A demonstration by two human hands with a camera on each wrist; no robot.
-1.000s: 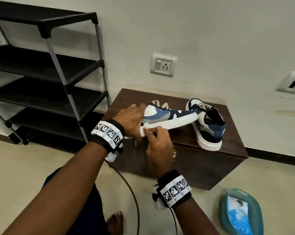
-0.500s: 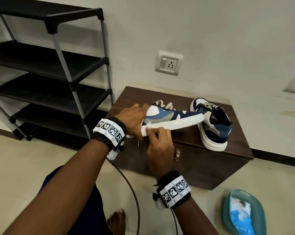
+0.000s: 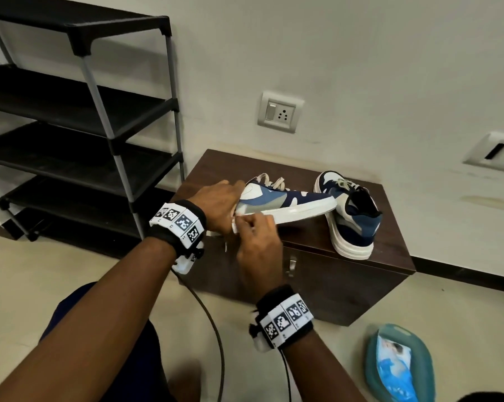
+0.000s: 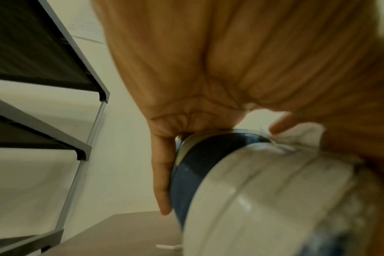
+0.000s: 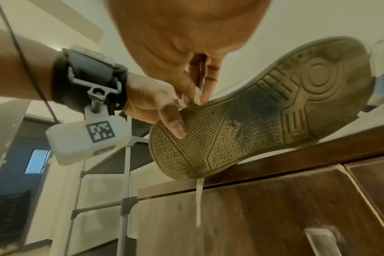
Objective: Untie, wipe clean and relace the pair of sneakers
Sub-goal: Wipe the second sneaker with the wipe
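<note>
Left hand (image 3: 218,203) grasps toe of held sneaker (image 3: 285,200), heel propped on table (image 3: 389,250) edge, toe overhanging at 7 o'clock. Right hand (image 3: 259,242) pinches what looks like white wipe (image 3: 235,226) against sole rim. Second sneaker (image 3: 350,219) at 3 o'clock. Risks: hard rubbing skids heel off edge; dangling lace (image 5: 198,199) snags.

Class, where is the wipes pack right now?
In the head view, the wipes pack lies on the floor at lower right, in front of the cabinet.
</note>
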